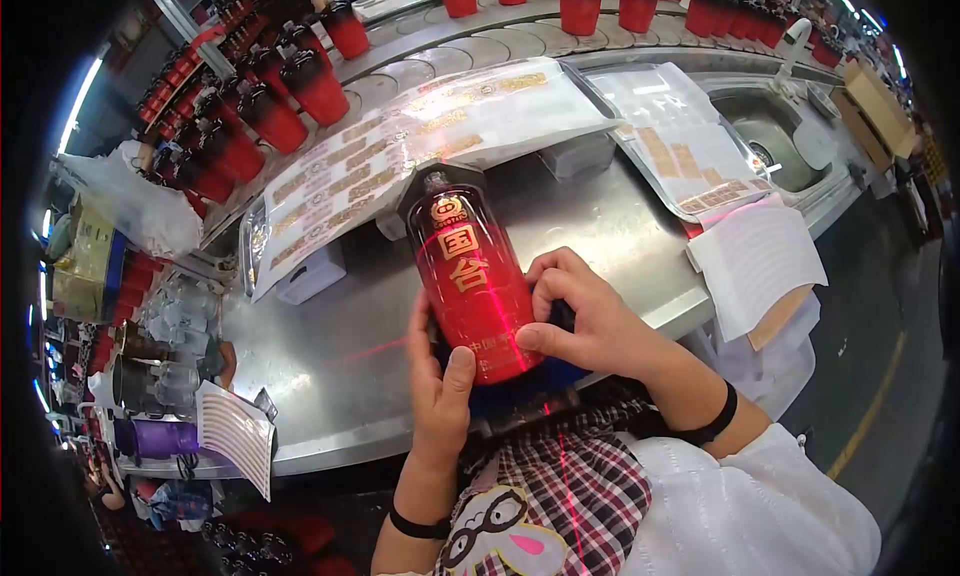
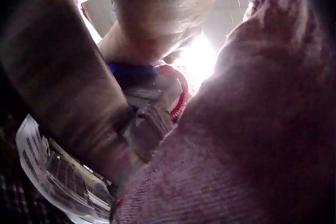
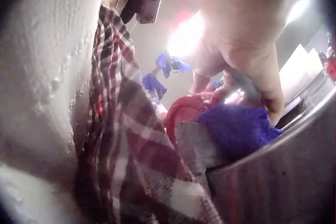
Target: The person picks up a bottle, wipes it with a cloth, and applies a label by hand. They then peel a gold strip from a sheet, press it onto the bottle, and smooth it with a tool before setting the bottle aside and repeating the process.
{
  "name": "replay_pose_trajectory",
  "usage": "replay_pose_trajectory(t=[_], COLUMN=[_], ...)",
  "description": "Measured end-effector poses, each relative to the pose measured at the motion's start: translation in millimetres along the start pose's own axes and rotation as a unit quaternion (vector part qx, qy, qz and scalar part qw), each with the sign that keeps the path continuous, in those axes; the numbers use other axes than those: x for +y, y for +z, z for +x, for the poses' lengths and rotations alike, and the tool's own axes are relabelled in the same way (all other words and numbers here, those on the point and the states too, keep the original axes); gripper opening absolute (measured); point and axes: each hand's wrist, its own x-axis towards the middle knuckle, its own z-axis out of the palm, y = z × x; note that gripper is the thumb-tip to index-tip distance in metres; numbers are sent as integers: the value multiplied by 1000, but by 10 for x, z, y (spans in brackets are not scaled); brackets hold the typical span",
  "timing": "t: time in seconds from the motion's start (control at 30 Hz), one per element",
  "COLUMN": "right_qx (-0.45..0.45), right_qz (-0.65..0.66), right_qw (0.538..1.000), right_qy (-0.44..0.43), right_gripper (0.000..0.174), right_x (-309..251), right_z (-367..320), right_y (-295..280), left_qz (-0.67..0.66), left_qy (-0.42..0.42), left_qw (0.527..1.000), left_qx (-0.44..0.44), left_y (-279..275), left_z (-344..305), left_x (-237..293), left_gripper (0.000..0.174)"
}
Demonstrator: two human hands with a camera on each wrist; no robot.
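Observation:
A red bottle (image 1: pixel 480 301) with a dark shoulder and gold lettering leans back toward the bench in front of the person. My left hand (image 1: pixel 440 406) holds its lower left side, thumb at the front edge and fingers along the side. On the other side, my right hand (image 1: pixel 600 326) grips the lower right edge, its thumb on the front by the small lettering and its index finger bent at the side. Blue cloth (image 3: pixel 236 129) lies beneath the bottle, whose round red base (image 3: pixel 184 109) shows in the right wrist view. A forearm (image 2: pixel 63 71) fills much of the left wrist view.
Sheets of gold stickers (image 1: pixel 530 106) lie on a raised board behind the bottle. A second sticker tray (image 1: pixel 625 141) sits to the right, near a sink (image 1: pixel 765 126). Several red bottles (image 1: pixel 315 86) line the conveyor (image 1: pixel 400 74). A striped white sheet (image 1: pixel 760 266) overhangs the bench's right edge.

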Motion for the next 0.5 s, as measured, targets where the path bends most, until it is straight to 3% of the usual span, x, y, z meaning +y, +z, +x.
replay_pose_trajectory(t=[0.23,0.33,0.43,0.5], right_qx=[0,-1,-4,-4], right_qz=[0,3,6,5], right_qw=[1000,1000,1000,1000], right_qy=[-2,-1,3,5], right_gripper=[35,35,35,35], right_x=[4,9,-4,-7], right_z=[5,6,7,6], right_y=[-1,-3,-2,-5], left_qz=[15,-77,13,3], left_qy=[0,-4,-11,-6], left_qw=[1000,997,1000,1000], left_qx=[-5,9,9,5], left_y=[-20,0,11,0], left_z=[-3,2,6,3], left_x=[8,-29,13,-2], left_gripper=[77,76,74,74])
